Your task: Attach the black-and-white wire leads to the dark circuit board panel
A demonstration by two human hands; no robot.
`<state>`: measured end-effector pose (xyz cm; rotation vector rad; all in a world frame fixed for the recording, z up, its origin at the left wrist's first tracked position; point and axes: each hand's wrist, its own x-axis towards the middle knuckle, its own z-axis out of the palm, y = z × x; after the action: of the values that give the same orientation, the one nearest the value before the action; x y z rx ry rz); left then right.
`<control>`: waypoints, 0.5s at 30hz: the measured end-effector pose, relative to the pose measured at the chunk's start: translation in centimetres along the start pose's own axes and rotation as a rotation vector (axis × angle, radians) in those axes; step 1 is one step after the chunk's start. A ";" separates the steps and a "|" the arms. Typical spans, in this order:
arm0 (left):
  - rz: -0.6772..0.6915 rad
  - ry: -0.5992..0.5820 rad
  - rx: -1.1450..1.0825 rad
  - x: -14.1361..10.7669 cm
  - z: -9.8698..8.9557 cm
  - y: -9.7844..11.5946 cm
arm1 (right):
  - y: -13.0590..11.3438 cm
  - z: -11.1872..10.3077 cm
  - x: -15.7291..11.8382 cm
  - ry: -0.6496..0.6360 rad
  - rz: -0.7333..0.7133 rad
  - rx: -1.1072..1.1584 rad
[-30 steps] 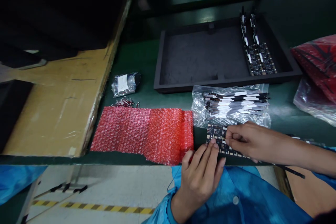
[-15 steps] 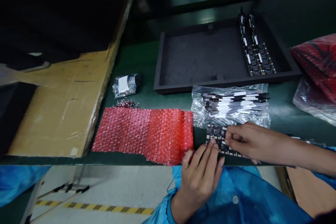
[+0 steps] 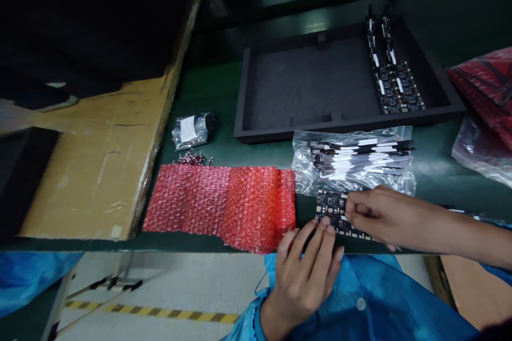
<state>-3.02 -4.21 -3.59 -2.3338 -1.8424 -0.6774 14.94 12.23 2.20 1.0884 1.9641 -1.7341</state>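
A black circuit board panel (image 3: 330,200) lies flat at the table's front edge. The fingertips of my left hand (image 3: 308,266) rest on its lower left part, fingers spread. My right hand (image 3: 372,213) is closed in a pinch over the panel's right part; what its fingertips hold is hidden. Just behind the panel, a clear plastic bag (image 3: 300,170) bears a pile of dark strips with white labels (image 3: 360,157). Red bubble wrap (image 3: 224,197) lies left of my left hand.
A black foam tray (image 3: 288,85) at the back holds circuit boards (image 3: 402,88) on its right. A small silvery bag (image 3: 192,130) and tiny parts (image 3: 192,158) lie behind the bubble wrap. Cardboard (image 3: 100,160) is on the left, a red bag (image 3: 488,96) on the right.
The view has shifted slightly. My left fingertips have moved a little toward the front on the panel. My right hand keeps its pinch in nearly the same place.
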 end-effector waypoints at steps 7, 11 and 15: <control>0.007 0.002 -0.002 0.0 0.1 -0.2 | -0.2 -0.2 -0.1 -0.011 0.013 0.014; 0.000 0.003 0.006 0.1 0.1 -0.1 | -0.3 -0.2 -0.2 -0.005 0.022 0.023; 0.004 0.002 0.009 0.2 0.1 -0.1 | -0.3 -0.2 -0.1 -0.012 0.023 0.027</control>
<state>-3.03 -3.97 -3.63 -2.3300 -1.8361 -0.6691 14.85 12.40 2.54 1.1022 1.9192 -1.7557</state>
